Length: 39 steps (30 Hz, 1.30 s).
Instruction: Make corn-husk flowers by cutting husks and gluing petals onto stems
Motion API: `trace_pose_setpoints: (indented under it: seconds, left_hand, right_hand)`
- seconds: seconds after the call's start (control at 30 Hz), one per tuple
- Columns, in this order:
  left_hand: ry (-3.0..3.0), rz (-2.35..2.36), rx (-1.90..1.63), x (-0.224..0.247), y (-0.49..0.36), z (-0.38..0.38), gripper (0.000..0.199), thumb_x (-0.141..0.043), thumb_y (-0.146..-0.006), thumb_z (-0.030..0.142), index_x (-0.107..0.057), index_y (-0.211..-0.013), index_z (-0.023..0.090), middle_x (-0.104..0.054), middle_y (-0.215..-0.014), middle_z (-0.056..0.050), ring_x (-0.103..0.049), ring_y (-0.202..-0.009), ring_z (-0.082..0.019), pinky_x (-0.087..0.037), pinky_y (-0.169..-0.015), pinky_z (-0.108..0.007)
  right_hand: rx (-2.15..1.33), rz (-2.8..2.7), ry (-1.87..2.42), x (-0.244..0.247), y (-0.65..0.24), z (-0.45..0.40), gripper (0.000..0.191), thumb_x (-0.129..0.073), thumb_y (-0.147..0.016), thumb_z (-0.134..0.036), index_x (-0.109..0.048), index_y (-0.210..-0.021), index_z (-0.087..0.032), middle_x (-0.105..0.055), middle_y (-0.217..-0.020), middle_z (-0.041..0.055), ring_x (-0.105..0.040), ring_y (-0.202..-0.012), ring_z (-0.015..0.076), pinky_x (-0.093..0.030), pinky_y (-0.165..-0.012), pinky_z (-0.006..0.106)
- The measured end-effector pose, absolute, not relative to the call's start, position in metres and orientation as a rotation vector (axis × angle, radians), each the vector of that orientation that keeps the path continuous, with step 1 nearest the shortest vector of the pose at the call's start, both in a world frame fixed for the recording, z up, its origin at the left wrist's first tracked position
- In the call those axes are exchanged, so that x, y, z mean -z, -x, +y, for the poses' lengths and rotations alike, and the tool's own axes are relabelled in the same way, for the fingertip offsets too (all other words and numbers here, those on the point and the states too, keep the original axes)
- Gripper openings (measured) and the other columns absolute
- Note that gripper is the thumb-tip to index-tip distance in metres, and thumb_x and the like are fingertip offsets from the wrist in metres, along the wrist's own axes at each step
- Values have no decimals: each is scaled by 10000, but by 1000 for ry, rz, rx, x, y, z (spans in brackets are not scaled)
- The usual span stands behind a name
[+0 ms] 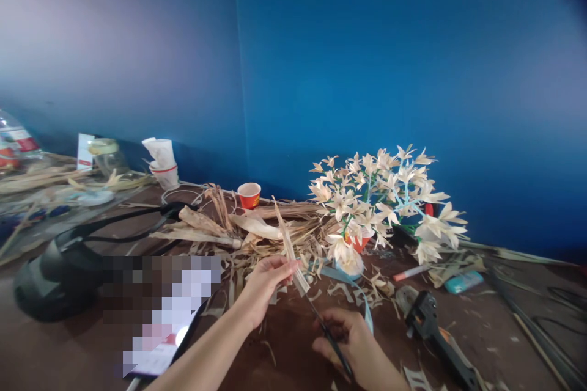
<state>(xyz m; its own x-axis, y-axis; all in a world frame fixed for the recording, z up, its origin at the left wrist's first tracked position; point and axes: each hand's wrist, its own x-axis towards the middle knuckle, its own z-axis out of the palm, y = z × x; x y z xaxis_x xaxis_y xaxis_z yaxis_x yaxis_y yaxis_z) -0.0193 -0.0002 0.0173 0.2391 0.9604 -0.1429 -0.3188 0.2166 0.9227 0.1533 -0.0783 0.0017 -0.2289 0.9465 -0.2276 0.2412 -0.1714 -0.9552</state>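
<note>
My left hand (270, 281) pinches a folded strip of pale dried corn husk (288, 238) between thumb and fingers, its pointed end up and its wider end down to the right. My right hand (346, 342) is closed around what look like black scissors (337, 351), seen edge-on. Their thin tip reaches the husk's lower end; whether it is cutting cannot be made out. Behind my hands, a bunch of cream husk flowers (367, 195) stands in a red cup (359, 241). A heap of dried husks (257, 226) lies beyond my left hand.
A glue gun (433, 330) lies at right, near a light-blue packet (463, 282) and a marker (411, 273). A lit phone (169, 324) and a black strapped object (55, 275) sit at left. Behind are a red paper cup (249, 197), stacked cups (165, 174), a jar (107, 156) and blue panels (403, 73).
</note>
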Motion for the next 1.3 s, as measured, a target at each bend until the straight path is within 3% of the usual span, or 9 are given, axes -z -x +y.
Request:
trace_pose_setpoints:
  seconds: [0.7, 0.93, 1.3]
  left_hand:
    - [-881, 891, -1091, -11, 19, 1, 215, -739, -611, 326, -683, -674, 129, -575, -568, -7, -501, -554, -83, -375, -534, -178]
    - [-821, 891, -1132, -15, 20, 2, 263, -755, -579, 349, -687, -707, 130, -633, -646, -34, -546, -582, -111, -436, -563, -215]
    - [-994, 1017, -1117, -20, 24, 3, 265, -718, -615, 384, -677, -665, 127, -570, -569, -6, -494, -530, -91, -397, -506, -189]
  right_hand:
    - [-1467, -1335, 1400, 9, -153, -76, 415, -696, -622, -461, -530, -821, -137, -482, -502, -75, -320, -299, 6, -228, -256, 121]
    - [-1553, -1339, 1393, 6, -157, -77, 400, -703, -605, -435, -533, -824, -147, -476, -481, -82, -386, -317, 40, -321, -256, 133]
    - [-1624, -1319, 1359, -1, -167, -74, 322, -690, -621, -355, -544, -797, -128, -488, -492, -78, -410, -333, 34, -359, -256, 120]
